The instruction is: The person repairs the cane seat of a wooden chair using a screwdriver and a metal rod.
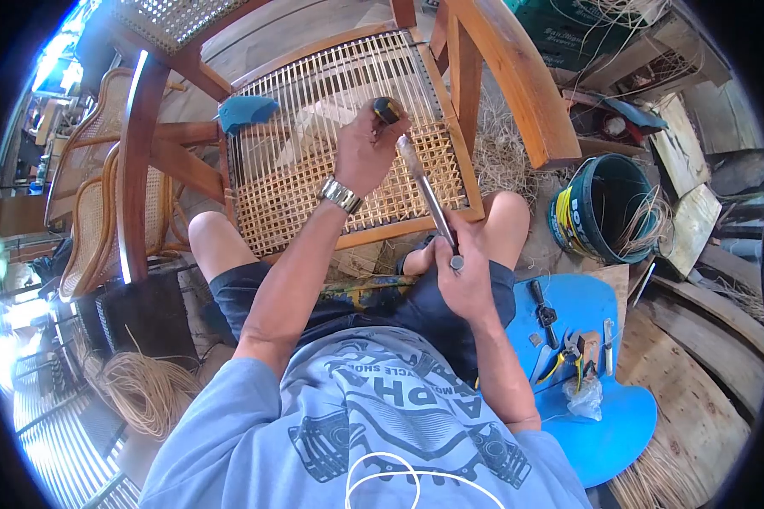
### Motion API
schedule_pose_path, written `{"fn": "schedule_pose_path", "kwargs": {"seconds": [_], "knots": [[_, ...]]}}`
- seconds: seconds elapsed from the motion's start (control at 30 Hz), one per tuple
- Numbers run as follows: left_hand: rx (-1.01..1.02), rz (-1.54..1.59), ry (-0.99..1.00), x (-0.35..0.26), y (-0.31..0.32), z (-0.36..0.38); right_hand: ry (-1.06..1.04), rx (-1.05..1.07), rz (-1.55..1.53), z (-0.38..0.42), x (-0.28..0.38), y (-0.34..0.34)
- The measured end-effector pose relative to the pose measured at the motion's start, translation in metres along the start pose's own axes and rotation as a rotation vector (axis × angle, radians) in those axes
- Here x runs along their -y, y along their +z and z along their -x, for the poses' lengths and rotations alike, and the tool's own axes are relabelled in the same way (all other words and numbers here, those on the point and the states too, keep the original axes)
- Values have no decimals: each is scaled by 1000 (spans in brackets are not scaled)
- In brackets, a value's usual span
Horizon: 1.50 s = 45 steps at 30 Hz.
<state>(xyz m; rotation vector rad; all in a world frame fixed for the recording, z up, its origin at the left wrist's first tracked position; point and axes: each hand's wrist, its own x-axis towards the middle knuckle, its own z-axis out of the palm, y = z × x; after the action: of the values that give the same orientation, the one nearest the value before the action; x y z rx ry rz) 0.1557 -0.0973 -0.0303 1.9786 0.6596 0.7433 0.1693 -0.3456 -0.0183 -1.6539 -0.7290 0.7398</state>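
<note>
A wooden chair frame (471, 191) lies before my knees, its seat strung with pale cane strands (263, 153) and woven into an open grid (314, 212) on the near half. My left hand (369, 153), with a metal watch at the wrist, is above the weaving with its fingers closed on a small dark cylindrical object (387, 110) with a yellow mark. My right hand (465, 276) grips a long metal rod-like tool (429, 195), whose whitish far end is close to my left fingertips. A blue curved piece (246, 113) rests on the seat's left edge.
At right are a dark green bucket (598, 208) with cane strips and a blue plastic surface (569, 305) bearing pliers (560, 363), a black-handled tool (542, 314) and a plastic bag (584, 397). Coiled cane (144, 394) and woven chair backs (89, 195) are at left.
</note>
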Motion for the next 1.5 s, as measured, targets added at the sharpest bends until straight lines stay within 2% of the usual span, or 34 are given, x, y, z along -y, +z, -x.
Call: {"fn": "schedule_pose_path", "kwargs": {"seconds": [0.07,0.13,0.2,0.33,0.4,0.43,0.47,0.53,0.6,0.7,0.83,0.93,1.0,1.03,1.1,1.13,1.2,1.37,1.43,1.5], "knots": [[-11,-2,11,-5,-5,-4,-35,-66,25,5,1,3],[-26,16,-39,-10,-9,-7,-70,-15,42,7,-4,4],[-13,9,-4,-3,-5,-10,-175,-20,59,4,-7,9],[38,-67,8,-1,3,-11,-133,-22,83,-9,-16,6],[8,-3,21,-3,1,-9,-84,-144,119,-7,-13,5],[22,-37,-56,-18,-8,-8,25,-90,-19,1,4,3],[22,-39,-59,-20,-16,-7,28,-88,-20,11,4,4],[-26,63,-52,-18,-32,-7,-117,-69,53,28,2,3],[-55,93,-53,-15,-38,-3,-89,-40,33,36,-2,6],[-38,87,25,-7,-31,4,15,52,6,41,-10,15],[25,-24,-17,-13,-18,9,-45,74,6,40,-10,23],[78,36,-45,-9,-10,5,-7,121,-25,35,-4,20],[92,-1,-40,-13,-10,5,-59,231,41,22,-2,15],[82,-40,-50,-17,-10,5,-61,230,38,16,-6,16],[71,-79,-58,-18,-12,5,-18,34,63,8,-15,20],[53,-45,-26,-15,-14,4,-22,32,62,8,-14,22],[37,-17,9,-13,-18,-1,-110,-40,33,13,-9,30],[37,-156,-22,-8,-15,-10,-210,36,56,17,-9,36],[82,-186,-13,-5,-12,-12,-83,169,95,10,-3,29],[75,-130,13,-5,-11,-14,-48,78,93,3,-9,31]]}}
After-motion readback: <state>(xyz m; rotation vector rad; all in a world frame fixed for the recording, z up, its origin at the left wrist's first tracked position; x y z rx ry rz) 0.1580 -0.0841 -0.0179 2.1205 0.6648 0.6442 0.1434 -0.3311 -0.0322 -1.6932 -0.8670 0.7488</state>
